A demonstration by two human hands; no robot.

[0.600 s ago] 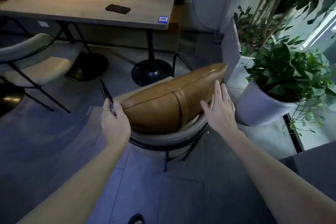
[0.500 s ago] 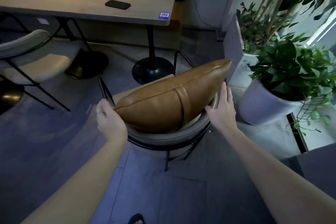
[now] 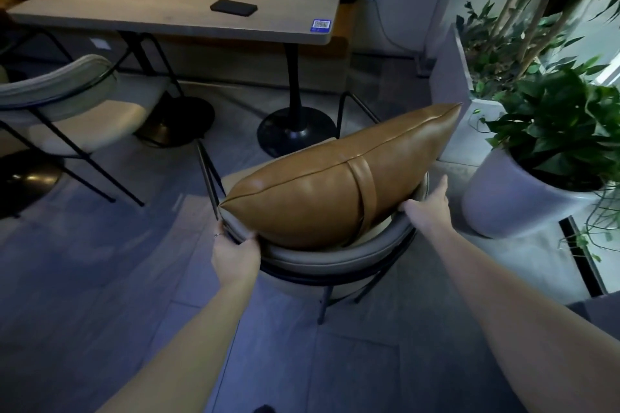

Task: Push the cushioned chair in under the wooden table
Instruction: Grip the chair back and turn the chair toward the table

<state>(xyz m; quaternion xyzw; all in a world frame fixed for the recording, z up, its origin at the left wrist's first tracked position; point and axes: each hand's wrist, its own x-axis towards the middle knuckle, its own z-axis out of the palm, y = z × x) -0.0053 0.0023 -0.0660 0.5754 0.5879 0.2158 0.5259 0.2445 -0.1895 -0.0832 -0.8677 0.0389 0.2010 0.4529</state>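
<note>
The cushioned chair [image 3: 322, 258] has a curved grey backrest on a thin black frame, and a tan leather cushion [image 3: 335, 188] leans on it. It stands on the floor just in front of the wooden table [image 3: 161, 0], near the table's black pedestal foot [image 3: 295, 131]. My left hand [image 3: 235, 251] grips the left end of the backrest. At the right end, my right hand [image 3: 429, 201] lies against the backrest behind the cushion, fingers stretched forward; how far they wrap the rim is hidden.
A black phone [image 3: 233, 7] lies on the table. A second grey chair [image 3: 67, 104] stands at the left. A white pot with a leafy plant [image 3: 523, 198] sits close to the chair's right, a tall planter [image 3: 459, 77] behind it.
My left hand dropped from the cushion's corner onto the backrest's left end and closed on it. My right hand slid lower and further along the right side. The view moved closer.
</note>
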